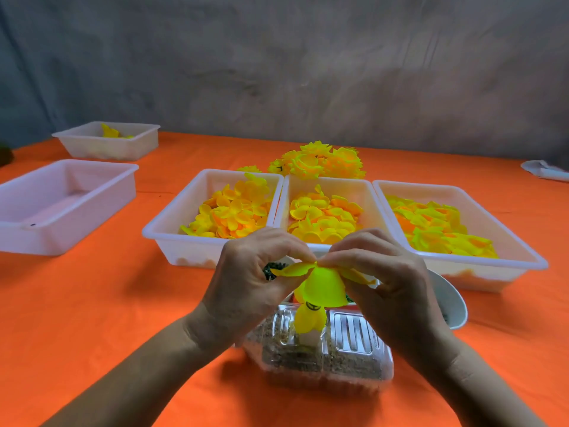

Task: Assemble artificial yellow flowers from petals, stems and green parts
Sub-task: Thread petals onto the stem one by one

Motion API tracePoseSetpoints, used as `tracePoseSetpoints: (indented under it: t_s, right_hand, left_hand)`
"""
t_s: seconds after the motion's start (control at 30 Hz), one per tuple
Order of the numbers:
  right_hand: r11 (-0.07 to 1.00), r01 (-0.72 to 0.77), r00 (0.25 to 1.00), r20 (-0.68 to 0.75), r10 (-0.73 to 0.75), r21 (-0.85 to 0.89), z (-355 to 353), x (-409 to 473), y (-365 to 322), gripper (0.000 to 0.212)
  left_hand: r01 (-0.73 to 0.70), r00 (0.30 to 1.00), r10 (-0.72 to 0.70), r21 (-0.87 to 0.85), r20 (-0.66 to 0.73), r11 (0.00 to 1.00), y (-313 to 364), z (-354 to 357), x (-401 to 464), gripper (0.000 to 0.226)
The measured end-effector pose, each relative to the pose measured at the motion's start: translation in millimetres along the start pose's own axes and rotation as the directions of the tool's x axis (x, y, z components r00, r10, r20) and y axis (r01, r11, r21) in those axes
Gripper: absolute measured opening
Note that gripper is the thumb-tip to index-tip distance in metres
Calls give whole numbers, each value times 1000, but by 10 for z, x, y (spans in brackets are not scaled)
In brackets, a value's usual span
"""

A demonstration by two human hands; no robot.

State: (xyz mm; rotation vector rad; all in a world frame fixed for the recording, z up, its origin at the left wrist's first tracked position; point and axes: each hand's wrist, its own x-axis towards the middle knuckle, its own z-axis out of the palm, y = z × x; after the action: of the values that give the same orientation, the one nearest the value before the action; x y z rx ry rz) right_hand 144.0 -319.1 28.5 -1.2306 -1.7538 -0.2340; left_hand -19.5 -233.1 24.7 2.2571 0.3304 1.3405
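Head view: both hands pinching yellow petals [320,278].

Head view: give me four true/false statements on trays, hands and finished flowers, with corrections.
1. Both hands, left hand and right hand, pinch the yellow flower being assembled. True.
2. The near-left tray is full of petals. False: no petals in it.
3. Three petal trays sit side by side behind the hands. True.
4. The finished flowers lie in front of those trays. False: they lie behind them.
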Motion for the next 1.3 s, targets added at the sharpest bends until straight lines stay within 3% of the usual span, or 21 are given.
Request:
tracePoseSetpoints:
  t_s: [0.23, 0.4, 0.5, 0.63, 0.87, 1.17, 1.3]
  right_hand:
    - [981, 116, 992, -29, -122, -154, 20, -23, 5, 19]
    - [990, 54, 993, -97, -67, -131, 45, -52, 10, 17]
    - [997, -3, 993, -120, -6, -76, 69, -60, 11, 6]
    - [999, -18, 996, -85, 14, -44, 76, -37, 11, 8]
    - [959, 167, 984, -27, -177, -227, 32, -73, 33, 21]
    - [999, -51, 998, -43, 51, 6, 46, -36, 2, 11]
    - [999, -54, 998, -26, 54, 6, 29, -16, -7, 15]
  left_hand:
    - [-143, 989, 147, 185, -8, 972, -10, 29, 5, 19]
    - [-242, 969, 246, 296, 24, 924, -40, 72, -27, 19]
    - [-228, 972, 233, 299, 18, 927, -39, 75, -23, 18]
    - [-199, 979, 205, 281, 8, 939, -29, 53, -1, 22]
    - [-288, 954, 297, 377, 35, 880, -65, 61, -13, 22]
    - [-300, 950, 308, 387, 42, 872, -97, 53, -5, 20]
    - [-259, 964, 264, 354, 34, 899, -88, 58, -12, 15]
